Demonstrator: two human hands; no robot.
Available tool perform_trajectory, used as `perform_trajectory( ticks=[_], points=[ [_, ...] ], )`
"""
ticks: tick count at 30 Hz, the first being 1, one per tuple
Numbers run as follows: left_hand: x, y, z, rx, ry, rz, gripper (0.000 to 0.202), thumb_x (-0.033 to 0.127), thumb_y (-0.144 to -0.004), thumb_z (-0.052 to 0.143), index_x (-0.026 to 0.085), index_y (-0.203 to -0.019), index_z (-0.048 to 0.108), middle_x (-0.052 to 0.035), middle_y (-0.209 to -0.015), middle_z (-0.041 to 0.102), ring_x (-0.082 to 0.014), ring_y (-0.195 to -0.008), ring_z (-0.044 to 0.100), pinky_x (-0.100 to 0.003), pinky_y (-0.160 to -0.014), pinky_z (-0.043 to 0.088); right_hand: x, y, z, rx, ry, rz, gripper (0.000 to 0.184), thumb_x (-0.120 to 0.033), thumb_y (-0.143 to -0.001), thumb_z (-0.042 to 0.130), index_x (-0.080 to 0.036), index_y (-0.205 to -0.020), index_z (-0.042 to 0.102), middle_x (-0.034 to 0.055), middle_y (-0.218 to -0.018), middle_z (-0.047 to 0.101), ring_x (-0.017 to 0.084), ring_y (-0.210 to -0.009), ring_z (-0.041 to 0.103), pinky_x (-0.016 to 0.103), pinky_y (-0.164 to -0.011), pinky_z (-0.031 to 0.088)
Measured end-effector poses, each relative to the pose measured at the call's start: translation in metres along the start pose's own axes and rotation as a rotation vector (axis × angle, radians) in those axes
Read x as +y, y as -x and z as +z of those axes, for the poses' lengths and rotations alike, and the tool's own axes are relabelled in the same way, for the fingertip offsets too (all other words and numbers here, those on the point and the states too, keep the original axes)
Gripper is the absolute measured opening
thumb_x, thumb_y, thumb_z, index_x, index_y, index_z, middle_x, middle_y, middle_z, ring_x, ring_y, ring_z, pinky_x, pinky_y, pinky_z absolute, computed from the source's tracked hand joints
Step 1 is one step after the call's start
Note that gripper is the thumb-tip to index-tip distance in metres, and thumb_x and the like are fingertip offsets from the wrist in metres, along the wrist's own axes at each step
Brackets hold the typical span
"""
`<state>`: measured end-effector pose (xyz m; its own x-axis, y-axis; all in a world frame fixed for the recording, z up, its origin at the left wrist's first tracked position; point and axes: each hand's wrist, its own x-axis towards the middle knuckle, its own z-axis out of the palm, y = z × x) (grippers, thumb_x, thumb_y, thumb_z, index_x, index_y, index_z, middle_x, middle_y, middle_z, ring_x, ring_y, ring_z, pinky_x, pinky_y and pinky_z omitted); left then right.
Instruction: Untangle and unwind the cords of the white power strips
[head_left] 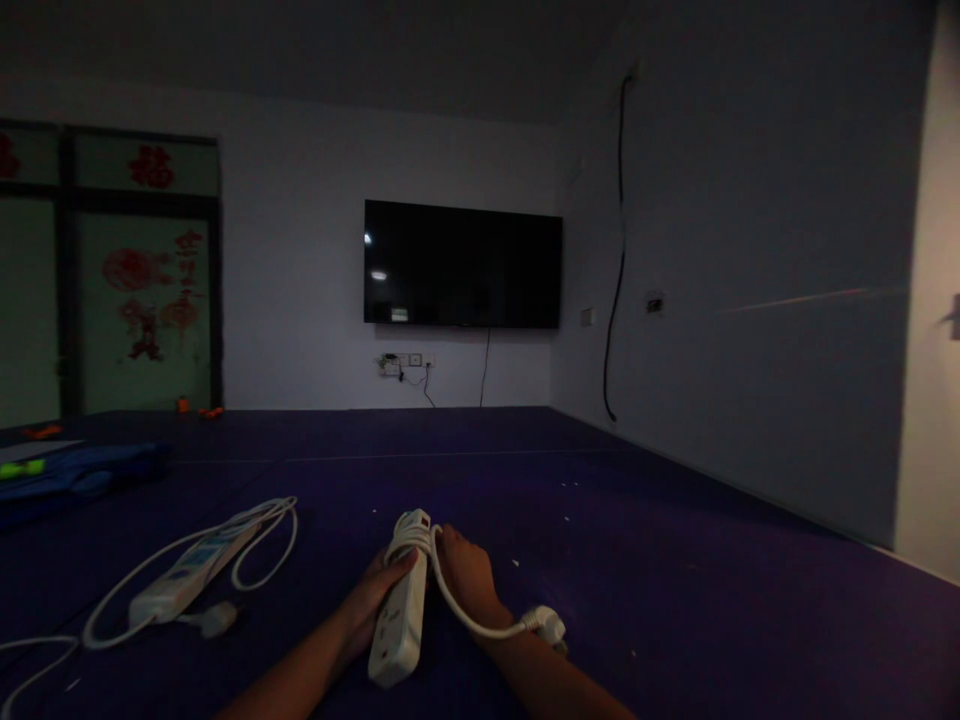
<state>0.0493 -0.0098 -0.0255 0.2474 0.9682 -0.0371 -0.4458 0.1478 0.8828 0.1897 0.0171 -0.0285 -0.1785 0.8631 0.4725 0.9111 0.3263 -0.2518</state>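
- Between both hands, power strip [399,628], tilted; left hand [377,588] wraps its side, seemingly to steady it.
- Right hand [465,572] curls by the wound cord [409,540]; fingers hidden, grip unclear.
- Plug [547,626] out to its right.

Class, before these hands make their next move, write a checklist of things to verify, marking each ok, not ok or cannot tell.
1. Left hand gripping the white power strip: ok, the thumb lies across it.
2. Cord wound around the strip's far end: ok, several turns show.
3. All of the cord wound: not ok, a loose length curves towards the plug.
4. Plug out of any socket: ok, it is free beside the right forearm.
5. Right hand holding the cord firmly: cannot tell, its fingers are mostly hidden.
6. Second power strip apart from both hands: ok.
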Motion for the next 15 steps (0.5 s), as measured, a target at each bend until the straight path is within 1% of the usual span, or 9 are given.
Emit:
perform_trajectory(
  ticks=[3,5,8,11,15],
  points=[
    [-0.0013,-0.0044,-0.0032,-0.03,0.028,0.029,0.06,0.03,-0.061,0.072,0.018,-0.115,0.048,-0.0067,-0.088,0.065,-0.0201,-0.081,0.062,-0.028,-0.075,0.045,-0.0058,0.0022,-0.0028,0.055,0.042,-0.003,0.017,-0.017,-0.083,0.038,-0.017,-0.094,0.051,0.009,-0.085,0.063,0.02,-0.076,0.061,0.027,-0.061,0.041],
    [-0.0024,-0.0059,-0.0039,-0.047,0.046,0.04,0.059,0.031,-0.063,0.071,0.018,-0.116,0.047,-0.0073,-0.091,0.065,-0.0209,-0.084,0.062,-0.029,-0.076,0.045,-0.0088,0.0033,-0.0041,0.089,0.066,-0.005,0.017,-0.013,-0.082,0.039,-0.018,-0.094,0.05,0.0085,-0.087,0.062,0.02,-0.078,0.061,0.027,-0.062,0.041],
    [-0.0036,-0.0071,-0.0026,-0.076,0.066,0.025,0.056,0.033,-0.064,0.069,0.019,-0.114,0.048,-0.0074,-0.091,0.065,-0.0215,-0.081,0.063,-0.032,-0.074,0.046,-0.0105,0.004,-0.0049,0.128,0.057,-0.017,0.02,-0.012,-0.082,0.039,-0.02,-0.096,0.05,0.0069,-0.091,0.061,0.02,-0.082,0.059,0.027,-0.066,0.042],
    [-0.0034,-0.0081,0.0002,-0.117,0.08,0.007,0.053,0.031,-0.066,0.068,0.019,-0.113,0.047,-0.0077,-0.09,0.065,-0.0217,-0.076,0.063,-0.033,-0.072,0.047,-0.0097,0.0045,-0.0062,0.163,0.018,0.009,0.022,-0.013,-0.082,0.039,-0.022,-0.1,0.049,0.0057,-0.094,0.06,0.019,-0.085,0.058,0.028,-0.069,0.042],
    [-0.0019,-0.0071,0.0017,-0.105,0.074,-0.027,0.052,0.026,-0.066,0.067,0.018,-0.113,0.046,-0.0073,-0.085,0.066,-0.022,-0.071,0.064,-0.034,-0.069,0.048,-0.0082,0.0058,-0.0089,0.202,-0.044,0.037,0.028,-0.013,-0.082,0.037,-0.023,-0.106,0.048,0.0057,-0.1,0.059,0.019,-0.087,0.058,0.027,-0.071,0.041]
  ],
)
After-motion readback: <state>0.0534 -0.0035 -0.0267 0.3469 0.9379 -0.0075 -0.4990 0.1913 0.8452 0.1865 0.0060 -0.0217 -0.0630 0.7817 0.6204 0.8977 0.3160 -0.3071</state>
